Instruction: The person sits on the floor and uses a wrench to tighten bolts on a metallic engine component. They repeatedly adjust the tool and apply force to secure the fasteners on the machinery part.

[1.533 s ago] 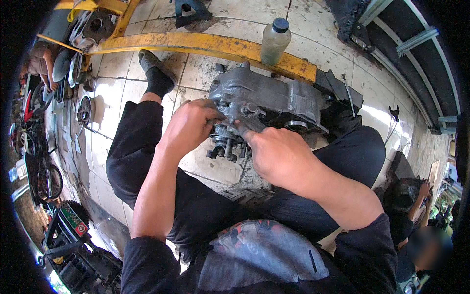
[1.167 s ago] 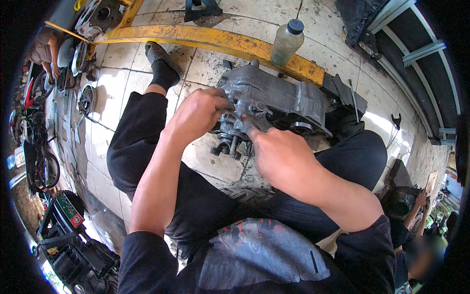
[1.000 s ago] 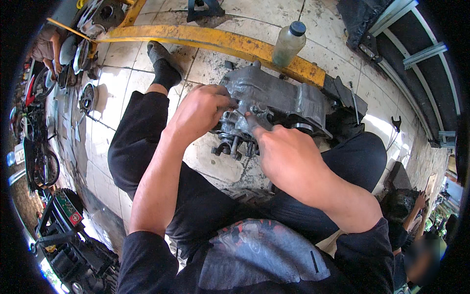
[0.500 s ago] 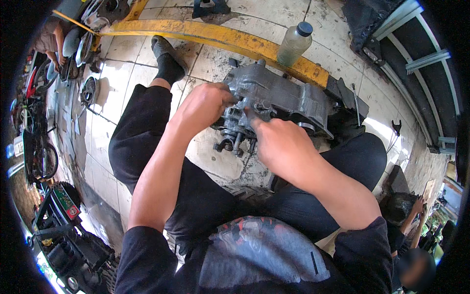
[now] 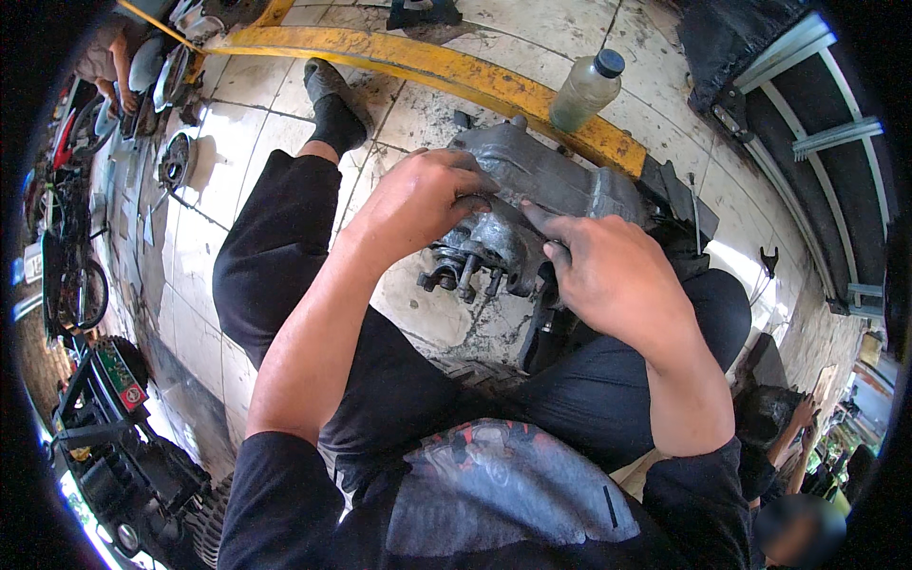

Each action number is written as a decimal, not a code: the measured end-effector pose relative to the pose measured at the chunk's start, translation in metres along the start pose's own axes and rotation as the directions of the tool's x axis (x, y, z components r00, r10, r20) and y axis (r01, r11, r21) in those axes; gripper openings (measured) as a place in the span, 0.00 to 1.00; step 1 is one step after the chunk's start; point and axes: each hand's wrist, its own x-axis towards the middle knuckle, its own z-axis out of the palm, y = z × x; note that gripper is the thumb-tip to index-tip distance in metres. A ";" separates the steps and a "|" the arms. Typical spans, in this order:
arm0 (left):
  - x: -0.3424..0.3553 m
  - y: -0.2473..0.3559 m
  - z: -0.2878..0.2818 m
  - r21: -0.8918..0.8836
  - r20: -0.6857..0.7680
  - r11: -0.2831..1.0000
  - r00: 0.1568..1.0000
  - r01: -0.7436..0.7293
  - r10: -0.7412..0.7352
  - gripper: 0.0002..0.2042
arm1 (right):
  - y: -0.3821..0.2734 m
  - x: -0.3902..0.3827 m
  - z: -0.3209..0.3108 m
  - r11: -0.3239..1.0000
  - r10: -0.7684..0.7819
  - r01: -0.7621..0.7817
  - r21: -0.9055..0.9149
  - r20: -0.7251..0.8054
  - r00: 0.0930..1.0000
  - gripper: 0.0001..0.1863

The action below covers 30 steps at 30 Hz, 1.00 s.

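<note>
A grey metal engine casing lies on the floor between my bent legs, with metal fittings on its nearer left end. My left hand is closed at that end, thumb and fingers curled together; what they grip is hidden. My right hand reaches onto the casing from the right, index finger stretched out to its surface near my left fingertips, thumb apart below it and the other fingers bent.
A yellow beam crosses behind the casing, with a capped bottle on it. Dark framed panels stand right. Loose parts and motorcycles are left. Co-workers show at upper left and lower right.
Both my hands have shifted up and rightward in view, as have the casing and surroundings slightly. My right wrist has swung right, its thumb now showing. My left fingers cover more of the casing's fittings.
</note>
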 end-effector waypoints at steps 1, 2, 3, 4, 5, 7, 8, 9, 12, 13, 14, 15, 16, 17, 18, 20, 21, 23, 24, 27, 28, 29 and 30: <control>0.000 0.000 0.000 0.008 0.005 1.000 1.000 -0.015 0.015 0.12 | -0.002 -0.001 -0.004 1.000 0.002 -0.001 -0.015 0.019 1.000 0.14; -0.001 0.000 0.000 0.017 0.010 0.999 0.999 -0.030 0.030 0.11 | -0.004 -0.001 -0.007 1.000 0.003 -0.002 -0.030 0.039 0.999 0.14; 0.000 -0.001 0.000 0.018 0.023 0.999 0.999 -0.037 0.037 0.10 | -0.005 -0.002 -0.009 0.999 0.009 -0.007 -0.045 0.055 0.998 0.13; -0.001 -0.002 0.000 0.019 0.036 0.999 0.998 -0.044 0.044 0.10 | -0.005 -0.001 -0.010 0.998 0.007 -0.003 -0.061 0.060 0.998 0.13; -0.002 -0.002 -0.001 0.021 0.049 0.998 0.998 -0.051 0.050 0.09 | -0.006 0.000 -0.009 0.997 0.004 0.001 -0.076 0.064 0.998 0.13; -0.003 0.001 -0.005 0.030 0.105 0.999 0.994 -0.018 0.015 0.09 | -0.004 0.002 -0.006 0.995 -0.017 0.023 -0.095 0.071 0.997 0.13; -0.004 0.003 -0.007 0.035 0.133 0.999 0.991 -0.002 -0.002 0.09 | -0.002 0.003 -0.006 0.994 -0.034 0.041 -0.100 0.071 0.997 0.13; -0.005 0.006 -0.010 0.052 0.165 0.999 0.986 0.017 -0.025 0.09 | -0.001 0.004 -0.005 0.993 -0.051 0.058 -0.106 0.073 0.996 0.14; -0.009 0.016 -0.017 0.096 0.244 0.993 0.966 0.066 -0.088 0.09 | 0.003 0.001 -0.008 0.989 -0.092 0.100 -0.111 0.072 0.993 0.15; -0.010 0.019 -0.019 0.107 0.262 0.991 0.959 0.079 -0.105 0.09 | 0.004 0.001 -0.007 0.986 -0.112 0.122 -0.118 0.087 0.990 0.15; -0.013 0.022 -0.019 0.117 0.280 0.989 0.952 0.092 -0.122 0.09 | 0.006 0.000 -0.007 0.982 -0.131 0.144 -0.125 0.102 0.986 0.15; -0.016 0.023 -0.017 0.103 0.279 0.991 0.954 0.089 -0.114 0.09 | 0.008 0.000 -0.007 0.977 -0.150 0.165 -0.133 0.116 0.982 0.16; -0.020 0.023 -0.015 0.088 0.277 0.992 0.955 0.086 -0.107 0.09 | 0.009 -0.003 -0.007 0.975 -0.169 0.183 -0.127 0.113 0.979 0.15; -0.024 0.024 -0.013 0.074 0.275 0.994 0.956 0.082 -0.100 0.09 | 0.010 -0.006 -0.007 0.972 -0.187 0.200 -0.120 0.110 0.976 0.14; -0.029 0.027 -0.012 0.064 0.288 0.992 0.949 0.111 -0.125 0.08 | 0.010 -0.008 -0.006 0.969 -0.208 0.219 -0.111 0.108 0.972 0.14; -0.032 0.030 -0.013 0.042 0.244 0.995 0.965 0.092 -0.100 0.08 | 0.005 -0.009 -0.010 0.974 -0.180 0.196 -0.113 0.138 0.974 0.12; -0.033 0.031 -0.012 0.028 0.224 0.996 0.971 0.081 -0.085 0.08 | 0.001 -0.009 -0.010 0.977 -0.161 0.180 -0.113 0.155 0.975 0.12; -0.032 0.016 -0.008 -0.017 0.105 0.999 0.994 0.044 -0.042 0.11 | -0.002 -0.006 -0.004 0.990 -0.130 0.135 -0.045 0.089 0.987 0.11; -0.028 0.017 -0.014 0.000 0.144 0.995 0.985 0.100 -0.099 0.13 | -0.004 -0.003 -0.002 0.992 -0.121 0.122 -0.011 0.059 0.991 0.10; -0.024 0.008 -0.001 -0.048 0.098 0.997 0.994 0.053 -0.048 0.10 | -0.006 -0.005 -0.002 0.996 -0.084 0.083 0.012 0.099 0.992 0.10; -0.023 0.008 0.004 -0.058 0.094 0.996 0.994 0.064 -0.058 0.11 | -0.006 -0.004 0.000 0.997 -0.075 0.075 0.009 0.084 0.994 0.11; -0.022 0.007 0.005 -0.025 0.113 0.997 0.991 0.073 -0.070 0.11 | -0.007 -0.003 0.003 0.998 -0.066 0.066 0.007 0.069 0.995 0.11; -0.019 0.005 0.004 0.006 0.132 0.997 0.988 0.082 -0.082 0.12 | -0.008 -0.003 0.005 0.998 -0.056 0.056 0.005 0.056 0.997 0.11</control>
